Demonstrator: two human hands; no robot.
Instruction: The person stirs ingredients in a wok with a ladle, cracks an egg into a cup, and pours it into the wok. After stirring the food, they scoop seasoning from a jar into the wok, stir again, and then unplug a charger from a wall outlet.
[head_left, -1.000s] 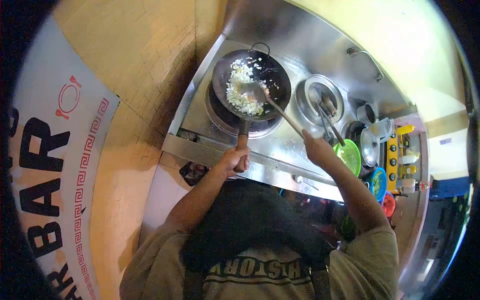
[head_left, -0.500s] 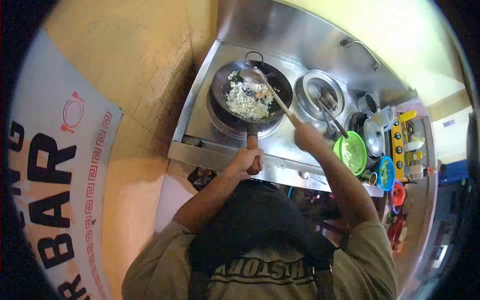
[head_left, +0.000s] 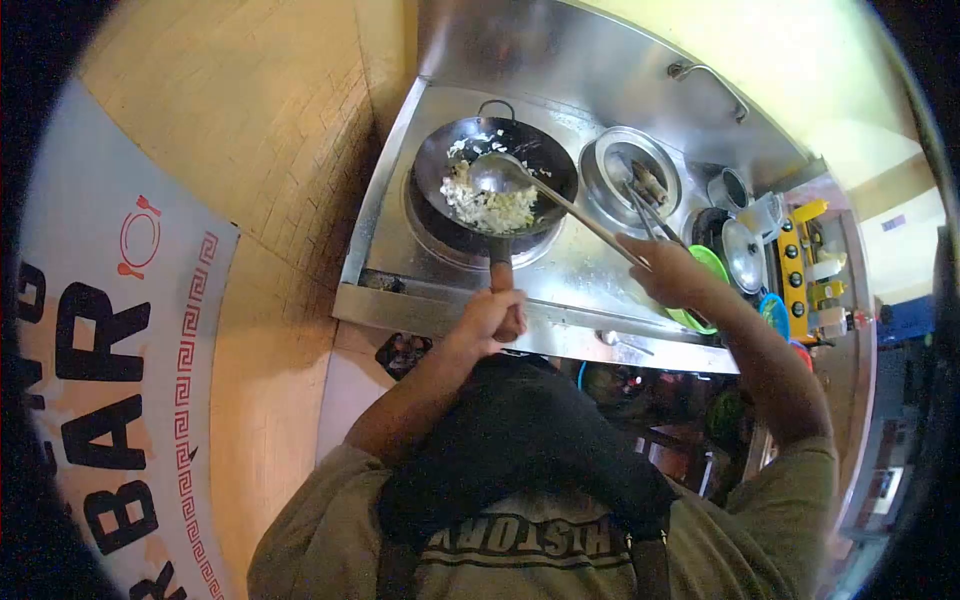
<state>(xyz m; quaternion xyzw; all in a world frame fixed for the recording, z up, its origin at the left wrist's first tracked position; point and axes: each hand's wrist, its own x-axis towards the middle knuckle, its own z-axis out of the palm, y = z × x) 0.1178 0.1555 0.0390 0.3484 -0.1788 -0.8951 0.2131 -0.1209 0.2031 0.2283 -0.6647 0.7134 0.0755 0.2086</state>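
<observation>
The left hand [head_left: 490,315] is closed tight around the dark handle of the wok [head_left: 497,172]. The wok sits on a round burner just past that hand, on the shiny steel stove top [head_left: 580,270]. Inside the wok is a pile of pale rice [head_left: 487,207], mostly on the side nearer the hand.

The right hand [head_left: 672,272] is closed around the end of a long ladle [head_left: 497,173]. The stick of the ladle runs from this hand up and across to the wok, and its round scoop rests over the rice.

Just beyond the right hand is a metal bowl [head_left: 632,172] with more tools standing in it. A green bowl [head_left: 712,262] peeks out right beside that hand. Past it are a small pot [head_left: 729,187] and yellow bottles [head_left: 805,212], too small to make out well.
</observation>
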